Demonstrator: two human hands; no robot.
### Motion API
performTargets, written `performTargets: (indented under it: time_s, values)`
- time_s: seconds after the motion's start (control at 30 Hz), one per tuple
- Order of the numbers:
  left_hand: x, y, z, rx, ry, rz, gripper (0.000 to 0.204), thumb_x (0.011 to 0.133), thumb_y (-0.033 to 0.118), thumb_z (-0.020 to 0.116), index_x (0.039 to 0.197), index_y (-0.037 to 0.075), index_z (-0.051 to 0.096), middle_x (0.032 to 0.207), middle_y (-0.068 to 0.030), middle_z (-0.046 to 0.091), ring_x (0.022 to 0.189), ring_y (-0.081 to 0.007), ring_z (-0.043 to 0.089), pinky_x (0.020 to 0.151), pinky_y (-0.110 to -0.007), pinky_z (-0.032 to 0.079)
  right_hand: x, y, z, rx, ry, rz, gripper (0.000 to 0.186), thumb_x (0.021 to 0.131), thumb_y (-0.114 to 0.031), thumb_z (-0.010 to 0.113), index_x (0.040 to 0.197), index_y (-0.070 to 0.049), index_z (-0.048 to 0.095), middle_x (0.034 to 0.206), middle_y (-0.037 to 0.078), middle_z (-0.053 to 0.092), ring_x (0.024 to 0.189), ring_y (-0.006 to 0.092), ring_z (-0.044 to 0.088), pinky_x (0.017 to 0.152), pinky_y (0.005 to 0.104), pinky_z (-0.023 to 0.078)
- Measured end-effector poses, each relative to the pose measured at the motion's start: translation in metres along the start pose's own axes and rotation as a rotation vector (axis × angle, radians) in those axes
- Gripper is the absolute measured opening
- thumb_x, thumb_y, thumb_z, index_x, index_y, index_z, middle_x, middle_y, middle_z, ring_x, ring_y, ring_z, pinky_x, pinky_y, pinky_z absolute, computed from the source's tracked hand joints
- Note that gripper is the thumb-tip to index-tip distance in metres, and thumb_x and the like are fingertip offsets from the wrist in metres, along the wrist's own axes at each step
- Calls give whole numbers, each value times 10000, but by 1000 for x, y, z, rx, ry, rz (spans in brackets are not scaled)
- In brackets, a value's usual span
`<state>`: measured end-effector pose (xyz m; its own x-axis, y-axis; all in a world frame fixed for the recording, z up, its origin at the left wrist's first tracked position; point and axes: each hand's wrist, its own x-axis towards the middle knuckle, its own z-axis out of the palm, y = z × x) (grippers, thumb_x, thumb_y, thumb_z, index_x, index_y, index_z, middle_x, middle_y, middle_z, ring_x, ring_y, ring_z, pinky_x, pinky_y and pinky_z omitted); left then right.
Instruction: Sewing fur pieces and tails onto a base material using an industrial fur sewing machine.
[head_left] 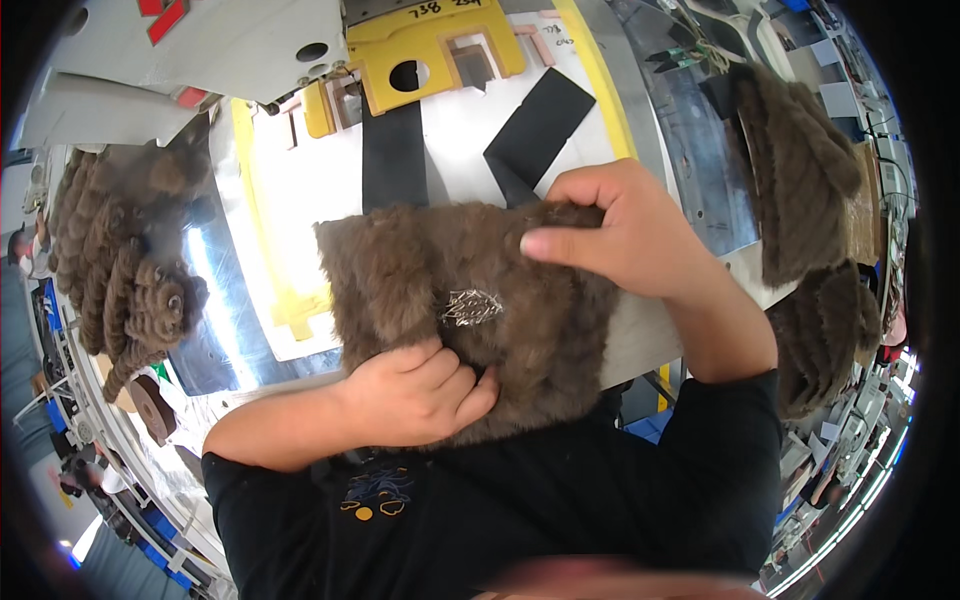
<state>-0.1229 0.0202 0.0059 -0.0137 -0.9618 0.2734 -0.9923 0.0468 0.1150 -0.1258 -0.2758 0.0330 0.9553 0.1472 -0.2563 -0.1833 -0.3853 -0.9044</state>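
Head view: held the brown fur [540, 320] just in front of the dark shirt [500, 500], across the near edge of the worktop [645, 335]. Closed the left grip [415, 395] at the lower edge, with fingers curled in, seemingly around a fold of fur. Pinched the top right corner in the narrow right grip [620, 235], with the thumb pressed on the upper face.

Counted as done, by judgement: the silver emblem [472, 308], in place on the face of the fur. Judged this piece as mid-handling, not yet laid down or let go. Saw more fur in the left pile [110, 260] and the right pile [795, 190]; could not tell finished from waiting there. Saw, beyond the fur, two black strips [393, 150] on the white board [315, 180], one straight, one folded, near the yellow plate [435, 45].

Could not tell strips joined to the fur from strips merely lying behind, with lower ends lost at its upper edge. Lost also the underside of the fur, the left fingertips and most of the right fingers. Could not make out the emblem's fine pattern through the glints. Found the yellow plate cut off at the top, and the outer rim bent and dim.
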Motion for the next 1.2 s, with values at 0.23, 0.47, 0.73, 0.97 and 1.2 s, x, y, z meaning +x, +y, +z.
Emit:
performTargets:
  time_s: [0.23,0.47,0.73,0.97,1.2]
  values:
    - [2,3,3,61,89,-45,272,833,198,612,1062,110,729,732,39,497,726,-147,537,802,-296,436,-3,-16,-13,310,61,307,279,993,-269,777,1034,7,779,784,-19,703,672,73,559,613,276,450]
    - [-11,5,3,162,174,-162,238,885,180,649,1084,95,748,729,8,490,693,-196,513,765,-378,412,0,-11,28,871,50,124,441,913,-221,848,1252,33,725,1126,74,769,982,134,698,890,292,551]
    - [-6,2,2,114,158,-72,294,824,169,635,1090,98,737,735,15,471,717,-176,524,783,-334,442,-16,-16,31,393,170,10,382,870,-68,819,1227,46,745,1125,102,800,1009,148,741,924,305,577]
    - [-4,5,10,115,240,-82,272,823,154,644,1068,71,727,723,13,484,685,-171,516,762,-322,468,-16,-4,35,617,191,32,296,853,43,781,1142,89,742,1066,101,789,992,167,736,922,322,591]
    - [-12,2,10,90,246,-92,283,811,174,662,1064,68,728,739,7,491,698,-179,520,778,-339,472,-16,3,35,666,101,-14,523,820,44,809,1314,85,641,1235,121,730,1088,187,705,966,357,578]
